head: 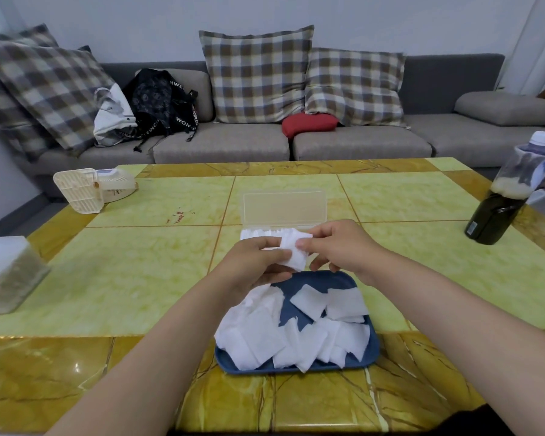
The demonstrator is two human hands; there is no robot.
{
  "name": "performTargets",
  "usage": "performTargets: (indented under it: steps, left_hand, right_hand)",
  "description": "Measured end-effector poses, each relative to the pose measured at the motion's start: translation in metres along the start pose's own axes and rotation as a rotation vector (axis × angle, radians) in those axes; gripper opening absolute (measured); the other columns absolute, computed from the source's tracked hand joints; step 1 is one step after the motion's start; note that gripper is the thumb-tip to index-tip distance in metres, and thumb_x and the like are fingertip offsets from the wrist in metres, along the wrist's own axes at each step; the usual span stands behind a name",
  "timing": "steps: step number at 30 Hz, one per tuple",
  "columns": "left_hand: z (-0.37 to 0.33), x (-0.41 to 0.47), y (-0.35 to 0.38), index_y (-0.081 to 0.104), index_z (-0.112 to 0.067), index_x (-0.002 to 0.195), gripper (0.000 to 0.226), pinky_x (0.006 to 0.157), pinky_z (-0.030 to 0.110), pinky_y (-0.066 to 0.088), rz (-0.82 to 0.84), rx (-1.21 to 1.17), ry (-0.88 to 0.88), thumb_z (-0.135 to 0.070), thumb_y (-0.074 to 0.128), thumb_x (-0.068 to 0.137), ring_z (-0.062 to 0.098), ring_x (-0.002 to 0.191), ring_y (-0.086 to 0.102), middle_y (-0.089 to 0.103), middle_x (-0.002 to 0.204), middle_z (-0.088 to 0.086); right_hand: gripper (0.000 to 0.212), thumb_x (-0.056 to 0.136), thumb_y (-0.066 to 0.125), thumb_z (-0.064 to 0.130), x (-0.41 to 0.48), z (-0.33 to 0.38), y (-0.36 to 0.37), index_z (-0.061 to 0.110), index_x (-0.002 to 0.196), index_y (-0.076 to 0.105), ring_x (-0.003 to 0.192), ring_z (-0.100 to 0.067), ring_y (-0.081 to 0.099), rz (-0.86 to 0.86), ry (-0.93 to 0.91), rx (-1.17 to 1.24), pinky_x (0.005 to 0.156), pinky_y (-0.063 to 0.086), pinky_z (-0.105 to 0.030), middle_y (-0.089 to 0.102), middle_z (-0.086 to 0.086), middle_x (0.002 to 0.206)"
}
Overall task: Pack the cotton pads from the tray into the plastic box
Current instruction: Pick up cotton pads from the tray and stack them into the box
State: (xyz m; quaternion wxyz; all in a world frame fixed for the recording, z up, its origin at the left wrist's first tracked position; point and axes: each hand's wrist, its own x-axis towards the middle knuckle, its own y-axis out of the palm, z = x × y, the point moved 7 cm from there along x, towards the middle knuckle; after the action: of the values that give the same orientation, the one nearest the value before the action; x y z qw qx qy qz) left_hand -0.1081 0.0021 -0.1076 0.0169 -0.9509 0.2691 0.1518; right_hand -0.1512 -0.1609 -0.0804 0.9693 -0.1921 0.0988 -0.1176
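A blue tray (pixel 372 357) near the table's front edge holds a loose heap of several white cotton pads (pixel 265 335). Just beyond it stands a clear plastic box (pixel 283 206) with its lid tipped up; a row of white pads (pixel 258 233) fills the box's base, partly hidden behind my hands. Above the tray's far end, my left hand (pixel 258 262) and my right hand (pixel 337 243) both pinch a small stack of cotton pads (pixel 294 250) between thumbs and fingers.
A dark bottle (pixel 504 202) with a white cap stands at the table's right edge. A white tissue box (pixel 7 272) sits at the left edge, and a cream fan (pixel 85 190) at the far left corner. A grey sofa with plaid cushions lies beyond the table.
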Motion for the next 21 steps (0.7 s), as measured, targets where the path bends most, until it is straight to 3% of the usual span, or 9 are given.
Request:
performTargets:
  steps: [4, 6, 12, 17, 21]
  left_hand:
    - [-0.003, 0.0, 0.001, 0.071, -0.002, 0.113, 0.029, 0.082, 0.035, 0.061, 0.026, -0.163, -0.006, -0.021, 0.053, 0.102, 0.025, 0.089, 0.072, 0.075, 0.105, 0.018]
    - [-0.006, -0.001, -0.001, 0.073, -0.003, 0.112, 0.029, 0.077, 0.032, 0.061, 0.025, -0.101, 0.007, -0.022, 0.054, 0.101, 0.023, 0.084, 0.071, 0.075, 0.103, 0.019]
    - [-0.008, -0.004, 0.0, 0.072, -0.003, 0.112, 0.032, 0.077, 0.033, 0.061, 0.044, -0.009, -0.004, -0.03, 0.061, 0.099, 0.026, 0.081, 0.074, 0.077, 0.099, 0.016]
    - [-0.003, -0.008, 0.004, 0.071, -0.004, 0.11, 0.025, 0.068, 0.029, 0.063, 0.073, -0.137, -0.117, -0.023, 0.061, 0.098, 0.022, 0.075, 0.075, 0.076, 0.091, 0.012]
    - [0.0, -0.009, 0.005, 0.07, -0.007, 0.111, 0.02, 0.068, 0.03, 0.064, 0.084, -0.308, -0.193, -0.02, 0.061, 0.098, 0.025, 0.081, 0.075, 0.076, 0.094, 0.01]
  right_hand:
    - [0.005, 0.089, 0.076, 0.017, -0.002, 0.007, 0.002, 0.014, 0.094, 0.078, 0.057, -0.013, 0.065, 0.004, -0.112, -0.037, 0.045, 0.041, -0.013, 0.074, 0.002, 0.078]
    - [0.009, 0.09, 0.075, 0.016, -0.003, 0.01, 0.001, 0.014, 0.098, 0.079, 0.057, -0.01, 0.062, 0.039, -0.159, -0.078, 0.048, 0.043, -0.012, 0.073, 0.002, 0.078]
    - [0.02, 0.084, 0.08, 0.015, -0.007, 0.02, -0.002, 0.026, 0.101, 0.081, 0.058, -0.007, 0.064, -0.016, -0.328, -0.155, 0.067, 0.057, -0.025, 0.076, 0.007, 0.083]
    - [0.018, 0.082, 0.083, 0.016, -0.012, 0.027, -0.001, 0.031, 0.093, 0.082, 0.083, -0.02, 0.071, -0.079, -0.496, -0.182, 0.08, 0.059, -0.038, 0.076, 0.018, 0.091]
    - [0.019, 0.083, 0.08, 0.013, -0.017, 0.036, -0.003, 0.031, 0.089, 0.083, 0.081, -0.026, 0.064, -0.13, -0.605, -0.189, 0.073, 0.054, -0.026, 0.069, 0.02, 0.11]
